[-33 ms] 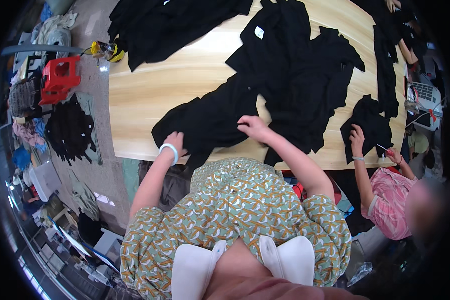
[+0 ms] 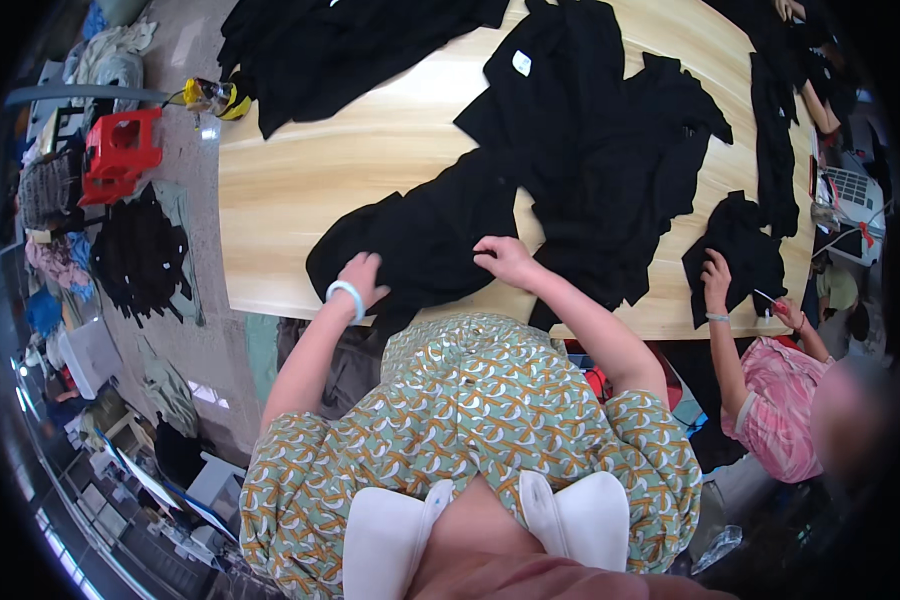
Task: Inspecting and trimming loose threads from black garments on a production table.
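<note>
Black garments lie spread over a light wood-grain table (image 2: 270, 200). In front of me is a black garment piece (image 2: 420, 230), its near edge hanging over the table's front edge. On the left end of that piece rests my left hand (image 2: 360, 282), fingers stretched out over the cloth, a pale bracelet at the wrist. Toward its right end, my right hand (image 2: 508, 262) is closed in a pinch at the cloth. A small dark bit shows at its fingertips; I cannot make out what it is. A larger black garment (image 2: 610, 150) with a white label (image 2: 521, 63) lies beyond.
Another black garment pile (image 2: 350, 50) covers the far left. At right, a co-worker in a pink top (image 2: 770, 400) handles a black piece (image 2: 735, 250) with a red-handled tool (image 2: 778, 304). A red stool (image 2: 120, 155) stands on the floor at left.
My left hand has shifted slightly right and up over the cloth, its fingers straightening. The right hand stays almost in place.
</note>
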`<state>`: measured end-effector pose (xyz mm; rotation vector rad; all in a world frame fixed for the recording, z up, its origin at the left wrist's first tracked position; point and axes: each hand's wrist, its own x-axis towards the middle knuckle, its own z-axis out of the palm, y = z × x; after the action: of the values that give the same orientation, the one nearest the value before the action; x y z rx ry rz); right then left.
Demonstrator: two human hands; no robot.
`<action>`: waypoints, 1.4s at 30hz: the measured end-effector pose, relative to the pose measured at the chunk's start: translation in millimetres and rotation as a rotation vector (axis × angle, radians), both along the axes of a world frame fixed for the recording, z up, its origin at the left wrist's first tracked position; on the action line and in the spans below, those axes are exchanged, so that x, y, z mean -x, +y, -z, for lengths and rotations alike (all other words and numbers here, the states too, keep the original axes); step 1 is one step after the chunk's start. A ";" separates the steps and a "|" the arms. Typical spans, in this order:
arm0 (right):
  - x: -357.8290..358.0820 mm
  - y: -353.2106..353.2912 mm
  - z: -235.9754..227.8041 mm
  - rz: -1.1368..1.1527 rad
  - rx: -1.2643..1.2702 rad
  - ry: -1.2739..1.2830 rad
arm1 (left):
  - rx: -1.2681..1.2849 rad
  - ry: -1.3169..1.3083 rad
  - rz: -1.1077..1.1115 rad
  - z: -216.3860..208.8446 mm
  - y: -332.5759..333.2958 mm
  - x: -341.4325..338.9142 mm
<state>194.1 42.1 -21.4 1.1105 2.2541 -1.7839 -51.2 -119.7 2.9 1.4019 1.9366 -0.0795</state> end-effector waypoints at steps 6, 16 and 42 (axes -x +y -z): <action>6.2 -17.3 -15.3 -0.034 0.030 -0.094 | -0.365 -0.229 -0.201 9.5 92.8 -71.1; -1.8 -21.1 -15.2 -0.173 -0.180 -0.010 | 0.198 -0.200 0.067 48.7 103.9 -92.1; 62.1 25.7 -106.3 0.086 -0.606 0.290 | -0.394 -0.719 -0.530 -45.3 126.6 -45.5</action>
<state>132.1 67.8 84.9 1.0819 3.0948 -1.3856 -5.6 6.9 48.1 0.8990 1.6618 0.9647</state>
